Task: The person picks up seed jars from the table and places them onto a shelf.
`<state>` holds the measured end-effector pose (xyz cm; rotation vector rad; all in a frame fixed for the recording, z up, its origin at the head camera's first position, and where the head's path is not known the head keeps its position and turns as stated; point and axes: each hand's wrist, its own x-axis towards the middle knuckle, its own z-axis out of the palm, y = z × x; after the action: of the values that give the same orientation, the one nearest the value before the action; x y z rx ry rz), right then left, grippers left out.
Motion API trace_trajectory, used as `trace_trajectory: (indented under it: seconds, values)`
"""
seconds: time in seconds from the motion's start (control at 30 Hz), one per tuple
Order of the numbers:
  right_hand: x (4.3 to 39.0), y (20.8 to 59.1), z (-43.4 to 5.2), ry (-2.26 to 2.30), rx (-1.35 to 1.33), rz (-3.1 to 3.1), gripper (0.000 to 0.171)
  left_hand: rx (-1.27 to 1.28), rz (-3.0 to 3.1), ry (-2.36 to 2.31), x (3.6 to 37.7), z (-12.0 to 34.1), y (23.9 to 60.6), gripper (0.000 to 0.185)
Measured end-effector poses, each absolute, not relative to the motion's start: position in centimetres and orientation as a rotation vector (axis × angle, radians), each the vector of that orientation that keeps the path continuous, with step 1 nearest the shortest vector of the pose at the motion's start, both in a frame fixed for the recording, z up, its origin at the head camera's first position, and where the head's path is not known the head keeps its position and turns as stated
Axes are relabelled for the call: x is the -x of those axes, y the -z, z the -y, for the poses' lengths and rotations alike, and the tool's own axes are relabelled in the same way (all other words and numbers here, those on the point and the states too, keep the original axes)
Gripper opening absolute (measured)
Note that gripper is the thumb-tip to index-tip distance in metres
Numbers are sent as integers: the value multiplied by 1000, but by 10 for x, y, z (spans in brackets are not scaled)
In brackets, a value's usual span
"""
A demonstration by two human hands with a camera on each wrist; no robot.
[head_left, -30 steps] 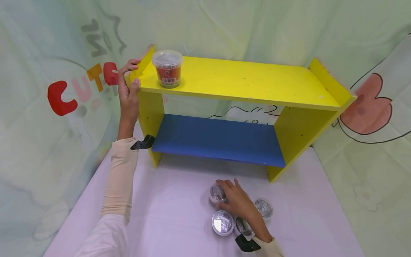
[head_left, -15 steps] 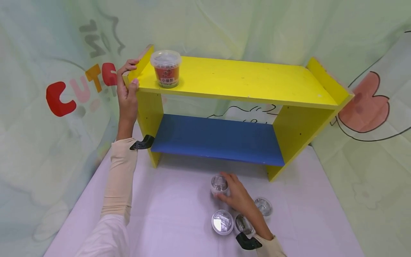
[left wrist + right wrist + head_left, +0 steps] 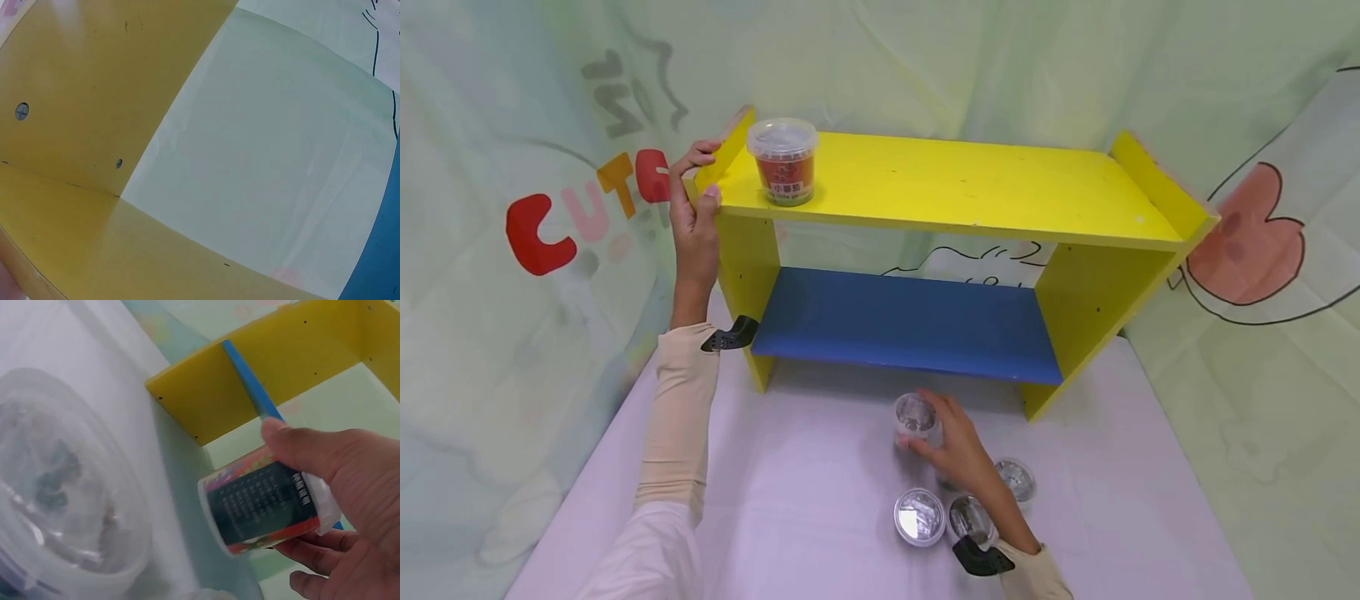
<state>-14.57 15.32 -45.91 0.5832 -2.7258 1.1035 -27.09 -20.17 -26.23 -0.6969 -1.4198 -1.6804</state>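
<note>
My left hand (image 3: 695,237) grips the top left corner of a yellow shelf unit (image 3: 970,179), its thumb on the front edge and fingers over the side panel. My right hand (image 3: 961,450) holds a clear plastic cup (image 3: 916,417) between thumb and fingers, in front of the blue lower shelf (image 3: 910,321). In the right wrist view that cup (image 3: 262,503) is tilted and shows a dark printed label with white text. A similar lidded cup (image 3: 786,171) with a red label stands upright at the left end of the top board.
Several more lidded cups stand on the white tablecloth (image 3: 820,483) by my right forearm, among them a cup (image 3: 921,517), a second cup (image 3: 972,518) and another cup (image 3: 1017,478). A printed curtain (image 3: 880,67) hangs behind and at both sides.
My right hand has moved forward and up with the cup, away from the other cups and towards the shelf. The left hand keeps its grip on the shelf corner.
</note>
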Motion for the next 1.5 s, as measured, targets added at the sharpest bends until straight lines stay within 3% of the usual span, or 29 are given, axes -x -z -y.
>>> trace_trajectory:
  seconds: [0.4, 0.9, 1.27, 1.5]
  values:
    - [148, 440, -151, -1436, -508, 2668, 78, 699, 1396, 1696, 273, 204, 264, 29]
    - [151, 437, -153, -1941, -671, 2372, 57, 699, 1404, 1686, 272, 202, 263, 29]
    - [149, 426, -148, -2198, -556, 2227, 64, 691, 1418, 1670, 273, 203, 263, 30]
    - [148, 423, -148, -2275, -445, 2171, 66, 663, 1416, 1738, 254, 193, 253, 29]
